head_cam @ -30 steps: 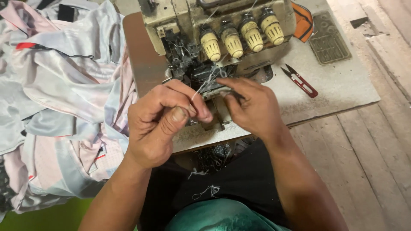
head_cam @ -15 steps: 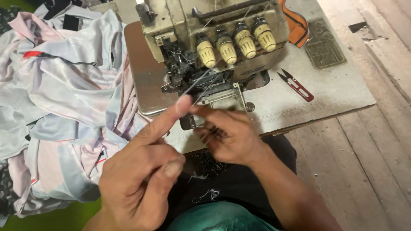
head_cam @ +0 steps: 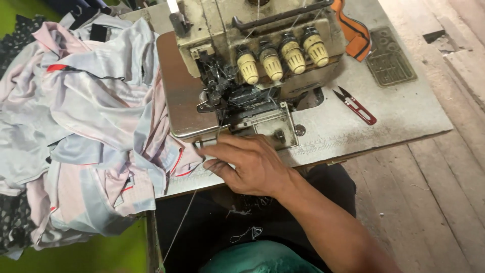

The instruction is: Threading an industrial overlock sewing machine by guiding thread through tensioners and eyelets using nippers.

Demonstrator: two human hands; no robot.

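Observation:
My right hand [head_cam: 250,164] lies palm down at the table's front edge, just below the metal front plate [head_cam: 268,126] of an old beige overlock sewing machine [head_cam: 252,55]. Its fingers point left and are loosely curled, and their undersides are hidden. A thin taut thread [head_cam: 177,227] runs from beneath the hand down to the lower left. My left hand is out of view. The machine carries several yellowed tension knobs [head_cam: 280,55] above its dark looper area [head_cam: 227,91].
A heap of pale grey and pink fabric [head_cam: 86,111] covers the left side of the white table [head_cam: 404,116]. Red thread snips [head_cam: 356,106] lie right of the machine, near an orange strap [head_cam: 353,30]. A wooden floor [head_cam: 444,192] lies to the right.
My left hand, raised near the camera before, has dropped out of view. My right hand has moved slightly left and down from the looper area to the table's edge.

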